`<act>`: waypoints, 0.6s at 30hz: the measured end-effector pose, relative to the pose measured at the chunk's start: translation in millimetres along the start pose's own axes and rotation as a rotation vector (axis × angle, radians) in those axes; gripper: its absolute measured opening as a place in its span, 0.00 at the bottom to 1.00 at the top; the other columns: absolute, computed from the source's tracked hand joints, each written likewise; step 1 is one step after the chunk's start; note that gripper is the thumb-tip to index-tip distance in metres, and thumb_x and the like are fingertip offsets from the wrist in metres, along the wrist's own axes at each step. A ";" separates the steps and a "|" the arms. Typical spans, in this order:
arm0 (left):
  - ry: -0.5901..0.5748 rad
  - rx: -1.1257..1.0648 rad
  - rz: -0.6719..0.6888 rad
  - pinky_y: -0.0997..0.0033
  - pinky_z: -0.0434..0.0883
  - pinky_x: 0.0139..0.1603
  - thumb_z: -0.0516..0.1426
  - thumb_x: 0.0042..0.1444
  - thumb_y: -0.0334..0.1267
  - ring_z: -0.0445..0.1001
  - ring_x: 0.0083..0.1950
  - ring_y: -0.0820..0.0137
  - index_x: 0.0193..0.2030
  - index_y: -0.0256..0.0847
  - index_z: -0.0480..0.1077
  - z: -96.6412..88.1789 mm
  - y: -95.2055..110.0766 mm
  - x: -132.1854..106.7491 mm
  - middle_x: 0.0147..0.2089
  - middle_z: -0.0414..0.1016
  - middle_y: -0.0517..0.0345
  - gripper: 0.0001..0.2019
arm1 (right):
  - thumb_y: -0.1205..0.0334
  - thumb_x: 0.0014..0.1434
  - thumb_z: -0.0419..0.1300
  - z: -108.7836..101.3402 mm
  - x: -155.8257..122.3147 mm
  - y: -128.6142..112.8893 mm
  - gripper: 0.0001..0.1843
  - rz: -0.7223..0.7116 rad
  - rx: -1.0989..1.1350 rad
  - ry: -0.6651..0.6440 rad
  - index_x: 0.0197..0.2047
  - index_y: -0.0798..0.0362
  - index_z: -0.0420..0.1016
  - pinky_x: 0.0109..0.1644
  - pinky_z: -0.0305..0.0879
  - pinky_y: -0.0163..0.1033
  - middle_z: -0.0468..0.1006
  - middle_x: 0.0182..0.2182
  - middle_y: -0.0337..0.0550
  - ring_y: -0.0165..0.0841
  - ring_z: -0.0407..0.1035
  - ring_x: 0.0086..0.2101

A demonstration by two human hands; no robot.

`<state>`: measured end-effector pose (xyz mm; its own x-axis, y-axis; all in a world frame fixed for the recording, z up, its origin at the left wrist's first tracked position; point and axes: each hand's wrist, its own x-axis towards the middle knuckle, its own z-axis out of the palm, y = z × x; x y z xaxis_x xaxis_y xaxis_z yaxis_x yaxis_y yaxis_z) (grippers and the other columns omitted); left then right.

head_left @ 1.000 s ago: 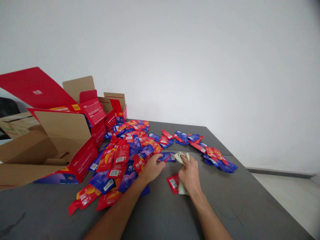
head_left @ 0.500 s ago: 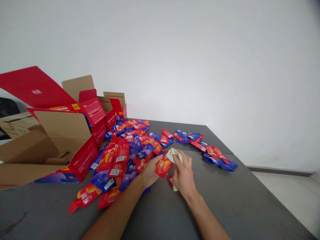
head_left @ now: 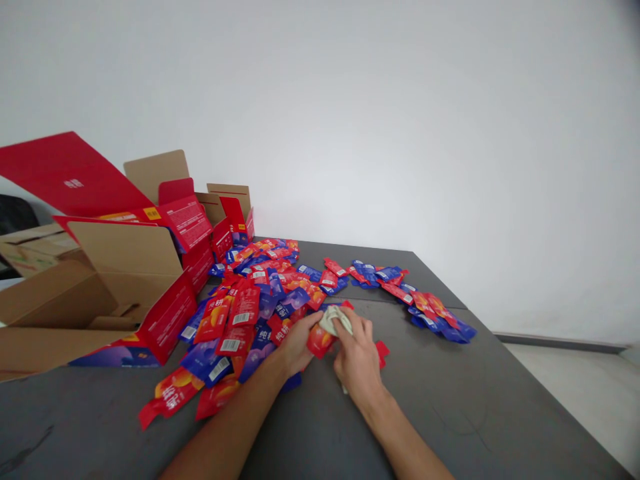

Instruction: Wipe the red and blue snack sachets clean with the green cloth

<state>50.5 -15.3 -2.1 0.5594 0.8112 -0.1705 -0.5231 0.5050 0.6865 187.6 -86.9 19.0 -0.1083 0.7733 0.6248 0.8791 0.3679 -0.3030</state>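
My left hand [head_left: 299, 343] is closed on the edge of a red sachet [head_left: 320, 341] printed with orange fruit, held over the table. A pale cloth [head_left: 336, 321] is bunched in my right hand [head_left: 359, 353], whose fingers press it against the sachet's face. Beneath and beside my right hand, the red end of another packet [head_left: 383, 353] shows; the rest is hidden by the hand. Close to my left hand lies a heap of red and blue sachets [head_left: 243, 313], some with barcodes facing up.
Open red cardboard boxes [head_left: 167, 320] with raised flaps stand along the left side. A row of red and blue sachets [head_left: 425, 310] lies towards the table's right edge. The dark grey table [head_left: 450, 400] meets a white wall [head_left: 375, 133] at the back.
My right hand and the cloth have shifted slightly left and down across the sachet, covering more of it. The heap and boxes stay as they were.
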 end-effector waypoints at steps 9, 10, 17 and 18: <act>-0.135 -0.016 -0.073 0.68 0.73 0.29 0.53 0.58 0.41 0.79 0.34 0.62 0.51 0.32 0.72 4.2 2.2 -1.4 0.37 0.80 0.46 0.18 | 0.77 0.53 0.51 -4.1 4.6 30.2 0.32 0.125 0.061 0.138 0.59 0.48 0.71 0.59 0.65 0.56 0.63 0.62 0.49 0.45 0.58 0.56; -0.141 -0.036 -0.073 0.68 0.73 0.30 0.53 0.58 0.41 0.79 0.35 0.61 0.52 0.32 0.71 3.3 4.5 -2.1 0.38 0.80 0.45 0.19 | 0.77 0.54 0.50 -4.2 4.7 29.2 0.32 0.120 0.079 0.143 0.59 0.48 0.70 0.60 0.64 0.56 0.62 0.62 0.49 0.45 0.57 0.57; -0.139 0.044 0.126 0.71 0.71 0.43 0.63 0.46 0.24 0.78 0.40 0.68 0.51 0.35 0.72 1.0 11.7 -9.3 0.43 0.79 0.49 0.23 | 0.75 0.60 0.47 -5.9 5.0 22.6 0.27 0.089 0.177 0.129 0.60 0.49 0.69 0.63 0.60 0.54 0.63 0.62 0.50 0.43 0.56 0.59; -0.135 0.059 0.167 0.71 0.70 0.45 0.64 0.45 0.24 0.78 0.40 0.68 0.49 0.35 0.73 1.6 11.7 -9.9 0.42 0.79 0.49 0.21 | 0.75 0.61 0.48 -5.7 4.9 22.4 0.27 0.084 0.187 0.120 0.60 0.49 0.69 0.63 0.60 0.54 0.63 0.62 0.50 0.42 0.57 0.59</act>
<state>39.9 -17.9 8.8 0.5514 0.8331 0.0427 -0.5795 0.3458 0.7380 209.4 -77.8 19.4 0.0277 0.7427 0.6691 0.7802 0.4024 -0.4789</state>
